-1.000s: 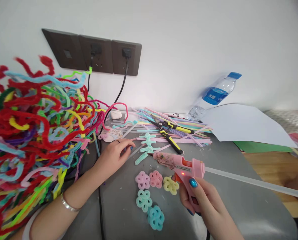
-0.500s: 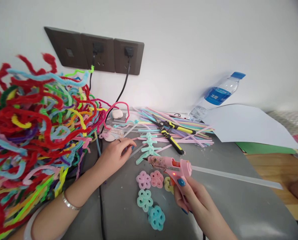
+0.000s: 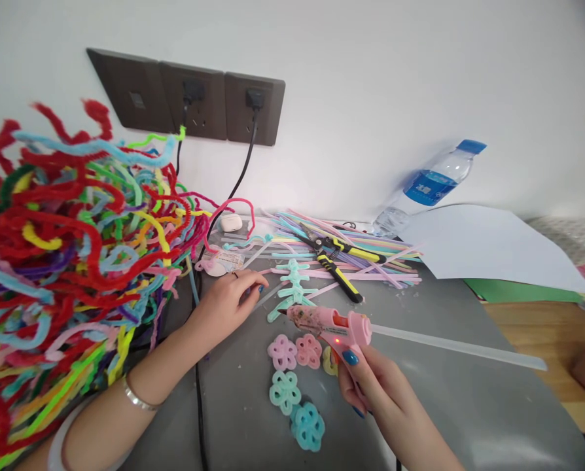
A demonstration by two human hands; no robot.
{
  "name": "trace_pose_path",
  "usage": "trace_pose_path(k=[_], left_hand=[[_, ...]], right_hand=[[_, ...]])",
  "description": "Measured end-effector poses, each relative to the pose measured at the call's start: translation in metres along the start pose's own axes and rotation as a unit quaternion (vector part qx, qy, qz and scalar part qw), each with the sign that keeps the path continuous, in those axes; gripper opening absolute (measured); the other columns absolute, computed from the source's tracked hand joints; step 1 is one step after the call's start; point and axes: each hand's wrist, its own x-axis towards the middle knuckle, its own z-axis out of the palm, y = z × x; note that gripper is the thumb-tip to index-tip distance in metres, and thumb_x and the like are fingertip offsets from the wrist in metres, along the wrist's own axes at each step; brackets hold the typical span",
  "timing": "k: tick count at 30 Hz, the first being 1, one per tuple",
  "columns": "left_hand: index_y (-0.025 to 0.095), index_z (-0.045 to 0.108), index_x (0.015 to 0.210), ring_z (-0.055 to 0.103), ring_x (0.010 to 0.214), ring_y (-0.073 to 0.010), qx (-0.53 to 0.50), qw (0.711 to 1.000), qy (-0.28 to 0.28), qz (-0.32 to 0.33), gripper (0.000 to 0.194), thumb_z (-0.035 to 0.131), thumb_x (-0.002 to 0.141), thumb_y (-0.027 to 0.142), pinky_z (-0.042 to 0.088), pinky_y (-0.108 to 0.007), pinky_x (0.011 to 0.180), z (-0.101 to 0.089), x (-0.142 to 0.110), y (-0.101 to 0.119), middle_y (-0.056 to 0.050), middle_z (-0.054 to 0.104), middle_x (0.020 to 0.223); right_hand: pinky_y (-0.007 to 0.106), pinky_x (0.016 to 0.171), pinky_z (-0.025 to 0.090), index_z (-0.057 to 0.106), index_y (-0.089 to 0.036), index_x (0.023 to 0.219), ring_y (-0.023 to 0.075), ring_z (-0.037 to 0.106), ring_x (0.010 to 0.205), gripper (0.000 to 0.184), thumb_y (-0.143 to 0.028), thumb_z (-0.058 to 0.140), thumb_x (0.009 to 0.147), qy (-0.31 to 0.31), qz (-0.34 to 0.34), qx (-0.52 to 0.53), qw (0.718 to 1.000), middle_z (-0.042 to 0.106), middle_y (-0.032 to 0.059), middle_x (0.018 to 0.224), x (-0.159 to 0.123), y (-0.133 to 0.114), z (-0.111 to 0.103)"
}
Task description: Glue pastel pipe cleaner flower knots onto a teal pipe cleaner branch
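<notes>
In my right hand [image 3: 371, 386] is a pink glue gun [image 3: 341, 330], its handle gripped and its red light lit. A long translucent glue stick [image 3: 459, 348] sticks out of the back. The dark nozzle points left, close to the lower end of a mint-green pipe-cleaner piece [image 3: 295, 281] with short side arms; I cannot tell if they touch. My left hand [image 3: 228, 297] rests left of this piece, fingers loosely bent and slightly apart, with nothing visible in them. Below the gun lie pipe-cleaner flowers: lilac [image 3: 283, 352], pink [image 3: 309, 351], mint [image 3: 285, 391], blue [image 3: 308, 426] and a partly hidden yellow one [image 3: 330, 360].
A tangled heap of coloured pipe cleaners [image 3: 86, 261] fills the left. Yellow-black pliers [image 3: 339, 275] lie on straight pastel pipe cleaners [image 3: 400, 280]. A water bottle [image 3: 432, 183] leans on the wall beside white paper [image 3: 489, 248]. A black cable [image 3: 199, 405] crosses the grey table [image 3: 243, 418].
My right hand and the glue gun have shifted slightly left. The left hand stays almost where it was, and the pipe-cleaner pieces have not visibly moved.
</notes>
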Motion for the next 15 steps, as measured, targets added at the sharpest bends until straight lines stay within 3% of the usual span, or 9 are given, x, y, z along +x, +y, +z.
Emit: trace_pose_path(k=[15], left_hand=[[0.021, 0.066, 0.101, 0.068, 0.079, -0.0174, -0.002, 1.000, 0.001, 0.001, 0.023, 0.047, 0.092, 0.013, 0.053, -0.027, 0.075, 0.0001, 0.0003, 0.0000, -0.004, 0.074, 0.097]], right_hand=[[0.025, 0.046, 0.030, 0.040, -0.024, 0.064, 0.0119, 0.032, 0.049, 0.059, -0.072, 0.033, 0.096, 0.013, -0.003, -0.051, 0.999, 0.038, -0.0039, 0.052, -0.0006, -0.0032, -0.0002]])
